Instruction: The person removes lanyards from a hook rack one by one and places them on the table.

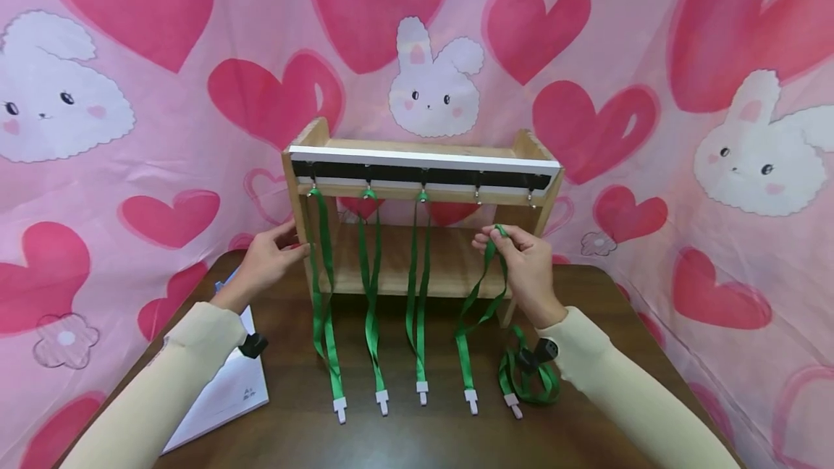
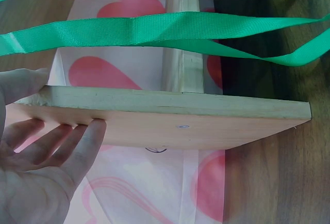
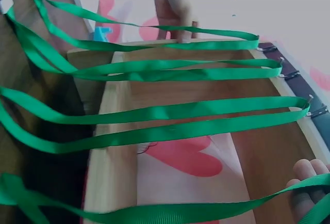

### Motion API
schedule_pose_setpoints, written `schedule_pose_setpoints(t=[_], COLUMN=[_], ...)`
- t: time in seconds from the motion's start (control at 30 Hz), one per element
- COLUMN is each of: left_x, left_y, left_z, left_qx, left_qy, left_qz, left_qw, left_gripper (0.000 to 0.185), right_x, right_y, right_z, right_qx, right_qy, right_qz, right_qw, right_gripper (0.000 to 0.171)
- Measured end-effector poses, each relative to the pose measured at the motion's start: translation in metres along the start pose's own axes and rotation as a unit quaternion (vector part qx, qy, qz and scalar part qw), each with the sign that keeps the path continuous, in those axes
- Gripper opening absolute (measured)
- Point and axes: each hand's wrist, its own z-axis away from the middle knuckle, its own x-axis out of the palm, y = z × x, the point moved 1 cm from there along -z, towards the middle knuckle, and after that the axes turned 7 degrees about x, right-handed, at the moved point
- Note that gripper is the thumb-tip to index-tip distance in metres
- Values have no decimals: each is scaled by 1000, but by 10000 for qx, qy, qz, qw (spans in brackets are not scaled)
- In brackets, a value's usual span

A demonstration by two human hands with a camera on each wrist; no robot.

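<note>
A wooden rack (image 1: 417, 145) with a black hook rail (image 1: 456, 176) stands on a dark table (image 1: 417, 444). Three green lanyards (image 1: 370, 288) hang from its left three hooks. My right hand (image 1: 498, 237) pinches the loop of a fourth green lanyard (image 1: 470, 317) just below the fourth hook (image 1: 478, 197); its fingertips (image 3: 307, 175) show on the strap (image 3: 180, 211) in the right wrist view. My left hand (image 1: 280, 252) holds the rack's left side panel (image 2: 206, 123), fingers (image 2: 77, 139) on its outer face and thumb at the edge. Another lanyard (image 1: 524, 378) lies coiled on the table.
White papers (image 1: 228, 389) lie at the table's left front. The rightmost hook (image 1: 531, 200) is bare. A pink heart-and-bunny cloth (image 1: 430, 85) hangs close behind and to both sides. The lanyard clips (image 1: 381, 402) rest on the table in front of the rack.
</note>
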Motion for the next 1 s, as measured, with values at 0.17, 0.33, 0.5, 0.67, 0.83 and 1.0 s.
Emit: schedule_pose_setpoints(t=[0.17, 0.33, 0.5, 0.67, 0.83, 1.0], left_x=[1, 1, 0, -1, -1, -1], left_y=[-1, 0, 1, 1, 3, 4], left_z=[2, 0, 0, 0, 0, 0], left_qx=[8, 16, 34, 71, 3, -21], left_qy=[-24, -39, -18, 3, -68, -74], left_qz=[12, -47, -86, -85, -57, -81], left_qw=[10000, 10000, 10000, 9999, 10000, 9999], left_gripper=[68, 67, 66, 66, 67, 67], right_x=[-5, -9, -10, -7, -2, 3], right_y=[4, 11, 16, 21, 26, 29], right_z=[11, 21, 31, 40, 49, 58], right_qx=[-8, -151, 11, -55, 126, 537], right_qy=[-8, -47, -57, -385, -896, -1214], right_qz=[547, 1208, 1335, 1910, 2362, 2391], right_qw=[9985, 9926, 9910, 9808, 9675, 9619], right_gripper=[25, 22, 21, 16, 14, 15])
